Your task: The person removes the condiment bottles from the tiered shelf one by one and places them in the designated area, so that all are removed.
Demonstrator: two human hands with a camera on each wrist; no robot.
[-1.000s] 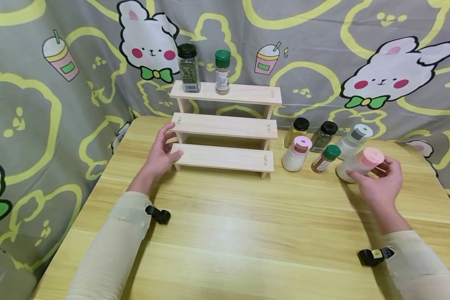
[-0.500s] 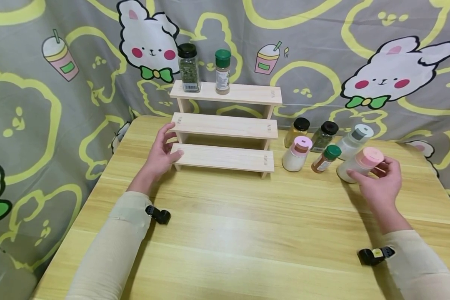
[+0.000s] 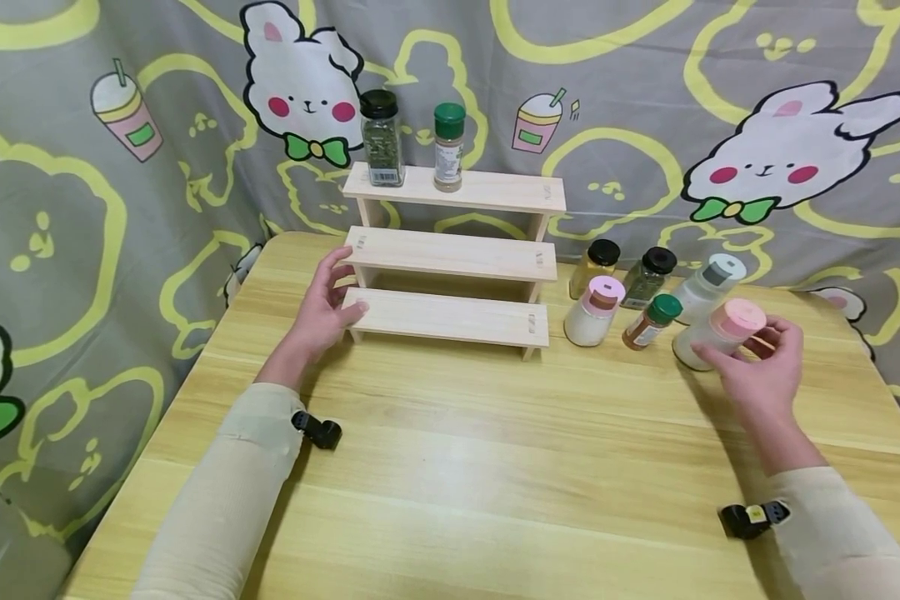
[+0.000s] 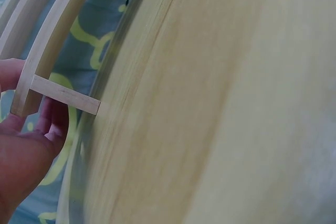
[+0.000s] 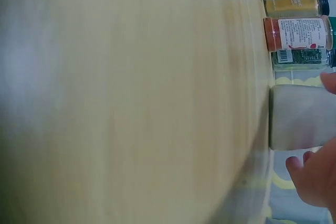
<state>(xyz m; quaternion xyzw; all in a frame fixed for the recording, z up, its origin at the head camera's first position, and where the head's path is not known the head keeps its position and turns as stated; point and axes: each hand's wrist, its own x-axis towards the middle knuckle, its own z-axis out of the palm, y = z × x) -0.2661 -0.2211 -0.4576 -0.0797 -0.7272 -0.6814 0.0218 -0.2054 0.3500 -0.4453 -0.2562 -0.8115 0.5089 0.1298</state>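
Note:
My left hand (image 3: 318, 307) grips the left end of a three-step wooden spice rack (image 3: 450, 318), thumb on the lowest step and fingers behind. The left wrist view shows the same hand (image 4: 26, 153) around the rack's end (image 4: 63, 95). At the right, my right hand (image 3: 767, 367) holds a white shaker bottle with a pink cap (image 3: 742, 318), thumb in front and fingers on the far side. In the right wrist view that bottle (image 5: 300, 118) stands with its base on the table, between thumb and fingers.
On the top step stand a black-capped herb jar (image 3: 382, 146) and a green-capped jar (image 3: 448, 154). Beside the rack cluster a pink-capped shaker (image 3: 591, 321), a green-capped jar (image 3: 648, 325), two black-capped jars and a white-capped bottle (image 3: 701, 292). A patterned curtain (image 3: 630, 50) hangs behind.
The head view has tilted slightly. Both hands, the rack and the bottles keep their places.

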